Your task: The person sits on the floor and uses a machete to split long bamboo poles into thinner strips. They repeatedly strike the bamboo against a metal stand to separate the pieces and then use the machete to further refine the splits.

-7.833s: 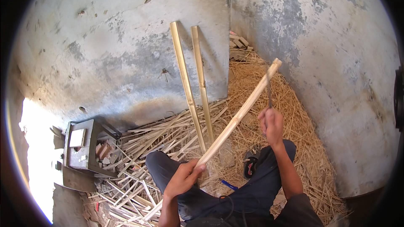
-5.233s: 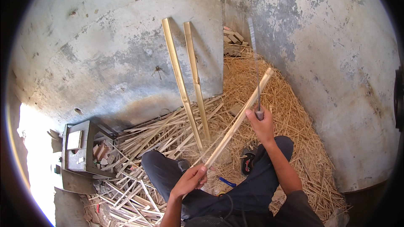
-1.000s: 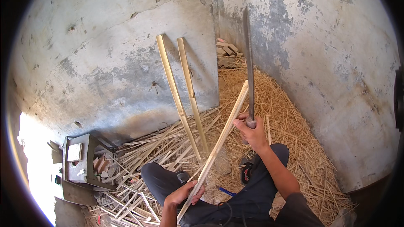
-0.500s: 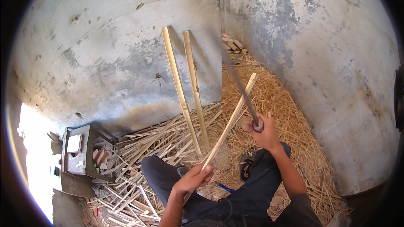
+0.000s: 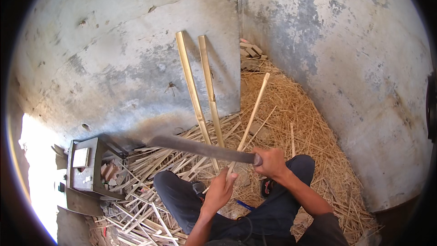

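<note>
My left hand (image 5: 219, 193) is closed around the lower part of a pale bamboo strip (image 5: 255, 107), which slants up and away to the right. In my right hand (image 5: 272, 163) is the handle of a long, dark-bladed machete (image 5: 200, 147). Its blade points left, lying nearly level across the strip just above my left hand. I cannot tell whether the edge touches or has entered the bamboo. Two wider split bamboo pieces, one on the left (image 5: 190, 79) and one on the right (image 5: 208, 75), lean on the wall beyond the blade.
Loose cut strips (image 5: 141, 218) cover the floor at the left, and a heap of thin shavings (image 5: 291, 105) fills the right. A worn box-like stand (image 5: 85, 166) is at the left. Rough walls (image 5: 127, 54) meet in the corner; a blue object (image 5: 245, 205) lies between my legs.
The machete has swung down from upright to nearly level across the bamboo strip. My right hand has moved down and slightly left; the strip's top has shifted left.
</note>
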### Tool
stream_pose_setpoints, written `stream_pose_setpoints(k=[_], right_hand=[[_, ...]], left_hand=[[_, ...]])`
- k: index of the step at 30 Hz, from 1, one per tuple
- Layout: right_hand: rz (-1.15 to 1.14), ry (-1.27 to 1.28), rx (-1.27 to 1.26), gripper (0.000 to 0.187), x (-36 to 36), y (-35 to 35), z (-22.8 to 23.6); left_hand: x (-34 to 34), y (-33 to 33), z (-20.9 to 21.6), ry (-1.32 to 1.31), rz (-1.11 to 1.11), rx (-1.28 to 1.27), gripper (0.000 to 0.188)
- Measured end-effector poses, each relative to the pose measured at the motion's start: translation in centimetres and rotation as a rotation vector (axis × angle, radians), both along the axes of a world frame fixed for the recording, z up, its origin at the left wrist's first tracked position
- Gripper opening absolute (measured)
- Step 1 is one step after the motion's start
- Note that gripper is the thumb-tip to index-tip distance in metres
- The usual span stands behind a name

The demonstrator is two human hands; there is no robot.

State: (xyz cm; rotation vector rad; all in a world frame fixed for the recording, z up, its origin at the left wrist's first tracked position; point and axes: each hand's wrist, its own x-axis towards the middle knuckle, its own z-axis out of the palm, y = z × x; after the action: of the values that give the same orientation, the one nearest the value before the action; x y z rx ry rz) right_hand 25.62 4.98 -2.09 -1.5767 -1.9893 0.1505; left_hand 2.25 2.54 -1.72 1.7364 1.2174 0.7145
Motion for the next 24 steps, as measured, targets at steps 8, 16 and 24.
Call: stream_pose_setpoints(k=[8, 16, 24], right_hand=[[-0.100, 0.100, -0.019, 0.034, 2.5, 2.8, -0.7], [-0.055, 0.031, -0.017, 0.026, -0.9, 0.2, -1.0], [-0.016, 0.068, -0.056, 0.032, -0.9, -0.5, -0.4]], left_hand=[[-0.6, -0.1, -0.4, 0.062, 0.049, -0.011, 0.042], [0.7, 1.0, -0.8, -0.199, -0.050, -0.011, 0.056], [0.8, 1.3, -1.0, -0.332, -0.101, -0.177, 0.066]])
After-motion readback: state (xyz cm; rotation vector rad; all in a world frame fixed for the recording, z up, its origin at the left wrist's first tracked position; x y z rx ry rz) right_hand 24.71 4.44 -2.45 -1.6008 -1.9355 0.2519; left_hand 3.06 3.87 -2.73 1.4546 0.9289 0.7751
